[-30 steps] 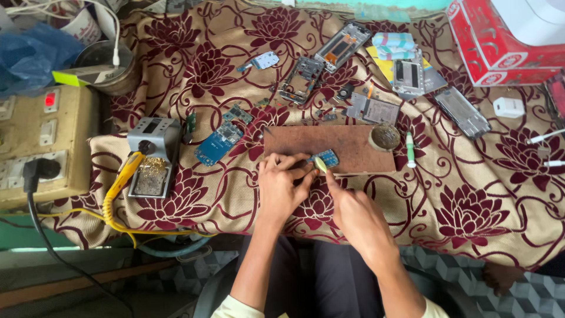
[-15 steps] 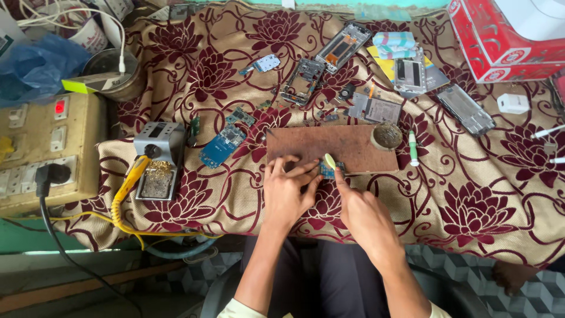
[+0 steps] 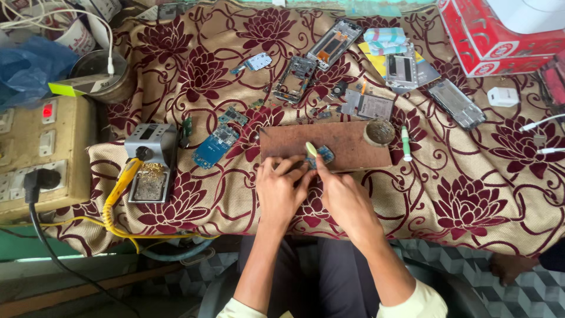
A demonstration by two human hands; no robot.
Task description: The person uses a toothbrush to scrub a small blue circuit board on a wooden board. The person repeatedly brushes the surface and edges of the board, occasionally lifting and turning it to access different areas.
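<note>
Both hands are staying put since the earlier frame: left hand (image 3: 281, 189) is pinning a small blue circuit board (image 3: 323, 155) on the brown work board (image 3: 347, 144), right hand (image 3: 344, 197) pinching a pale-tipped tool (image 3: 311, 149). Probing seems underway; steadiness matters next.

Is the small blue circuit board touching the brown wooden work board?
Touching. The head view shows the small blue circuit board lying flat on the brown wooden work board near its front edge, with both hands' fingertips around it.
</note>
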